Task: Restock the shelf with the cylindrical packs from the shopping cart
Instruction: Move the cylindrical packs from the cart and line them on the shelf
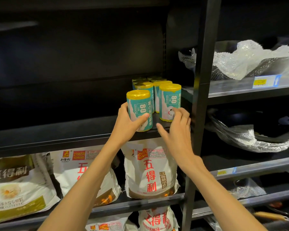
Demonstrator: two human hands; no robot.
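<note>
Teal pack [139,110] at frame centre gripped by left hand [127,125] on shelf [57,132]; neighbouring pack [169,102] touched by right hand [177,130], fingers [182,114] loosely spread.

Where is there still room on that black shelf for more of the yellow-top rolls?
The shelf is bare all along the left, beside the pack the left hand holds. It is crowded at the right: standing packs reach the black post, with the right hand there.
</note>
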